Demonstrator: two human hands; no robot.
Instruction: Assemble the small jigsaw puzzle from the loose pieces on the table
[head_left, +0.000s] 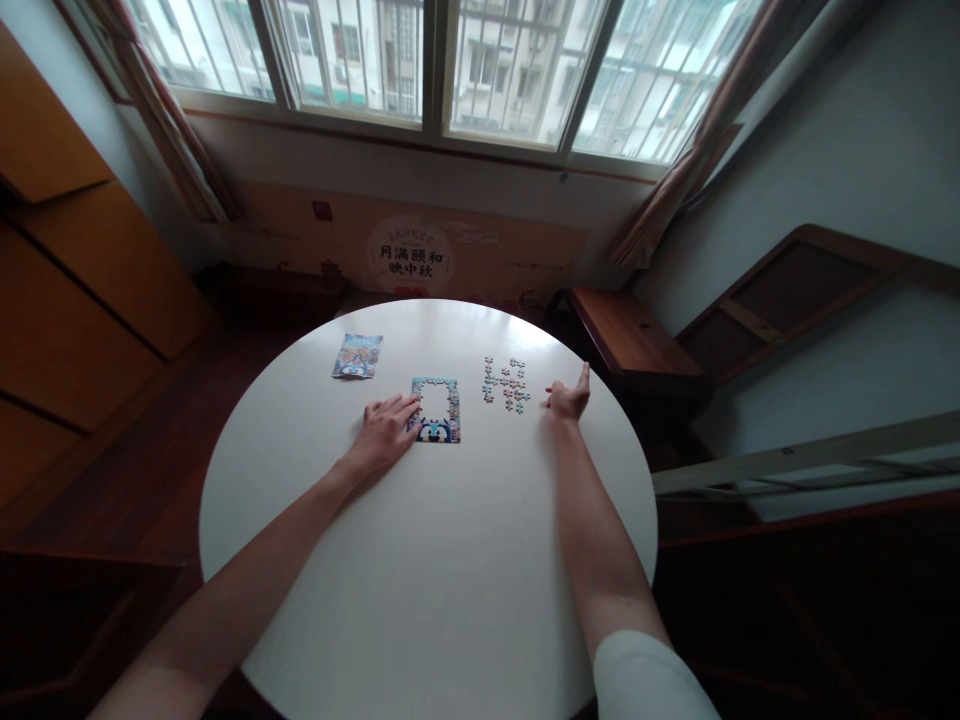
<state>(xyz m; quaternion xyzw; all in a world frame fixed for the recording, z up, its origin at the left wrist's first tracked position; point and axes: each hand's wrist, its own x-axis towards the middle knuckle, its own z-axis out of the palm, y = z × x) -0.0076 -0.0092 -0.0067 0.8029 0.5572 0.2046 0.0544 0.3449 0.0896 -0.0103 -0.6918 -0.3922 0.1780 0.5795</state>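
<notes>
A small jigsaw puzzle (436,410), its border filled in and its middle hollow, lies on the round white table (427,580). My left hand (386,430) lies flat with fingers spread, touching the puzzle's left edge. Several loose puzzle pieces (507,384) are scattered to the right of the puzzle. Just right of them rests my right hand (568,400), fingers curled and one finger pointing up and away; whether it holds a piece is too small to tell. A small printed picture card (358,356) lies at the far left of the table.
A dark wooden side table (634,345) stands beyond the table's right edge. A cardboard panel with printed characters (409,255) leans against the wall under the window. Wooden cabinets (67,250) line the left side. A framed wooden panel (795,290) leans at the right wall.
</notes>
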